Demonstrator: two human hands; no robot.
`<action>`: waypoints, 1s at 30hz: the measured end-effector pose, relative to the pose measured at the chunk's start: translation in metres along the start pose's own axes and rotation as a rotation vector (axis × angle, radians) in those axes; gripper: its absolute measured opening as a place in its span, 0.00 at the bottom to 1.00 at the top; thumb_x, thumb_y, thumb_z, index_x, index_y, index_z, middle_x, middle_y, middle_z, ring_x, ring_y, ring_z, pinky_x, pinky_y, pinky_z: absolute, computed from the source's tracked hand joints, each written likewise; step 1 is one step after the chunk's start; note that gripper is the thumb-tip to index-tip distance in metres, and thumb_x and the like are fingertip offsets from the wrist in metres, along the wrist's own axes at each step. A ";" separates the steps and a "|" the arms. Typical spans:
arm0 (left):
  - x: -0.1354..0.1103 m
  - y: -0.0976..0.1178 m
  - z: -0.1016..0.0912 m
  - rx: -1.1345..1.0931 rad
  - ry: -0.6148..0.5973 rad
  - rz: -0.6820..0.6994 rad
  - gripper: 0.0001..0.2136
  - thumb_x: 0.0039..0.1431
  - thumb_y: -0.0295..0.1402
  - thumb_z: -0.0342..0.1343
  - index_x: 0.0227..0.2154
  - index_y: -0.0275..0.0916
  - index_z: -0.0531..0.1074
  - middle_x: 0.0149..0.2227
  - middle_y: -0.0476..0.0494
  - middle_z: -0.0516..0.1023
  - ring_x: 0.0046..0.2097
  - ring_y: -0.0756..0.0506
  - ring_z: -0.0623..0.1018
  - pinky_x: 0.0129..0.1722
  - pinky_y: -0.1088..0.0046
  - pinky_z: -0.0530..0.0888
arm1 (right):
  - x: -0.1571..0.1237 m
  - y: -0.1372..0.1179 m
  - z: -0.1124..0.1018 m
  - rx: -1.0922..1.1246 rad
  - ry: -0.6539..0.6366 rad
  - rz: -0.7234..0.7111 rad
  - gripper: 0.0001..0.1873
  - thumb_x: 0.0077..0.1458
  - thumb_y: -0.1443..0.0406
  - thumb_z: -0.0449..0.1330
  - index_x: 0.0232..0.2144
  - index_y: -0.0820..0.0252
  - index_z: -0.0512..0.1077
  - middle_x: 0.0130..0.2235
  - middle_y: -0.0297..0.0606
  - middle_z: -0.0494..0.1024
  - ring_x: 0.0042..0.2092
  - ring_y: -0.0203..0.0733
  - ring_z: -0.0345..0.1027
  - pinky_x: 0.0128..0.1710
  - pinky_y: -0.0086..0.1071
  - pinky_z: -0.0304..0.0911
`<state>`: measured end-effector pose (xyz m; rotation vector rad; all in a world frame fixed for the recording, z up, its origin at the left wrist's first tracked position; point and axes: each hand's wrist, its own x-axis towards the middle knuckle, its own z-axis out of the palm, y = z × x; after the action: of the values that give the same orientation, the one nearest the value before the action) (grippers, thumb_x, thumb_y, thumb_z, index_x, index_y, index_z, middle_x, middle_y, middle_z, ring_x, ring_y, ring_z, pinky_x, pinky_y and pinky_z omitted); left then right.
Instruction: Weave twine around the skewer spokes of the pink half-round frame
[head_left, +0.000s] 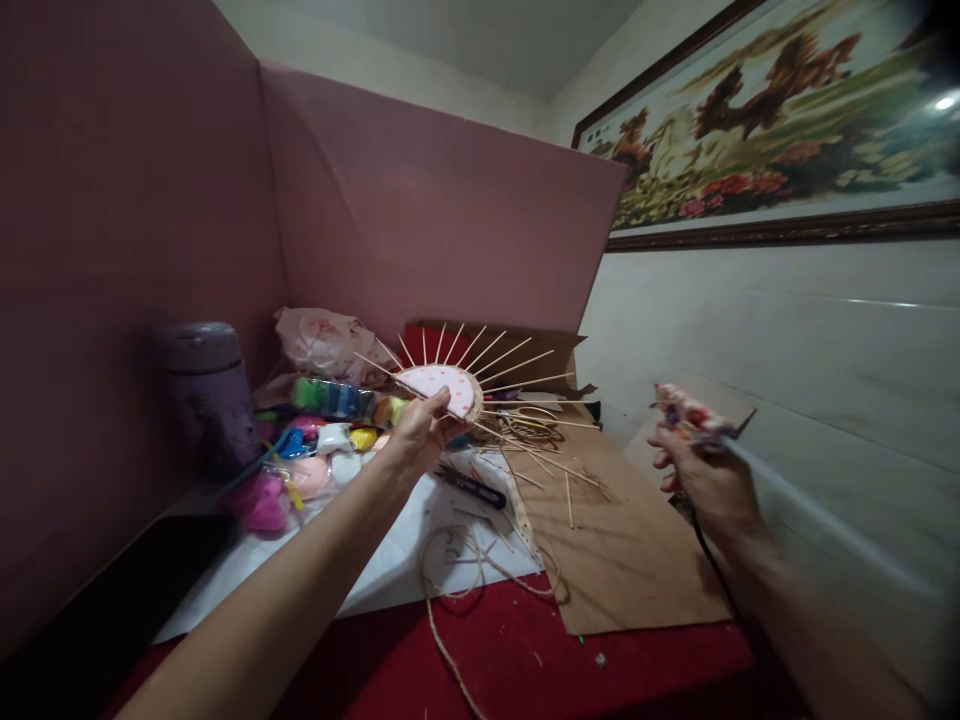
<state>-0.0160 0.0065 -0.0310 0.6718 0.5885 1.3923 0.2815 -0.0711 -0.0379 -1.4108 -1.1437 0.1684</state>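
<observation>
My left hand (421, 432) is closed on the edge of a round white disc with pink dots (444, 386). Thin wooden sticks fan out from the disc's rim like rays, and jute cord (517, 428) is wound about its edge. The disc is held up above the table, tilted toward me. My right hand (705, 470) is off to the right, near the wall, closed round a small colourful tool (694, 413) with a dark cable running down from it. The two hands are well apart.
The red table (525, 660) bears a brown cardboard sheet (637, 550), white paper (390, 560), loose jute cord (465, 570), black snips (472, 487), and bags of colourful clay (315, 450). A purple flask (210, 395) stands left. Pink panels enclose the back and left.
</observation>
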 end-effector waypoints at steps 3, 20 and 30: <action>-0.001 -0.002 0.002 -0.002 -0.025 0.020 0.05 0.49 0.23 0.55 0.31 0.34 0.68 0.23 0.45 0.73 0.23 0.50 0.73 0.25 0.72 0.75 | -0.023 -0.039 -0.004 0.372 0.004 -0.023 0.12 0.45 0.58 0.61 0.29 0.60 0.68 0.23 0.33 0.70 0.16 0.30 0.56 0.12 0.25 0.51; -0.022 -0.003 0.028 -0.104 -0.067 0.082 0.05 0.47 0.22 0.57 0.30 0.31 0.69 0.25 0.44 0.74 0.25 0.50 0.74 0.26 0.72 0.76 | -0.096 -0.095 0.056 0.325 -0.350 -0.011 0.16 0.49 0.58 0.58 0.41 0.57 0.72 0.42 0.41 0.76 0.38 0.45 0.72 0.18 0.27 0.63; -0.018 -0.005 0.025 -0.099 -0.058 0.105 0.09 0.44 0.23 0.59 0.31 0.32 0.69 0.26 0.44 0.75 0.27 0.49 0.75 0.27 0.70 0.75 | -0.103 -0.097 0.057 0.389 -0.442 0.079 0.15 0.48 0.55 0.60 0.34 0.60 0.71 0.27 0.36 0.76 0.22 0.34 0.66 0.19 0.26 0.61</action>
<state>0.0038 -0.0139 -0.0178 0.6684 0.4406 1.4848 0.1406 -0.1281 -0.0256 -1.0955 -1.3256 0.7485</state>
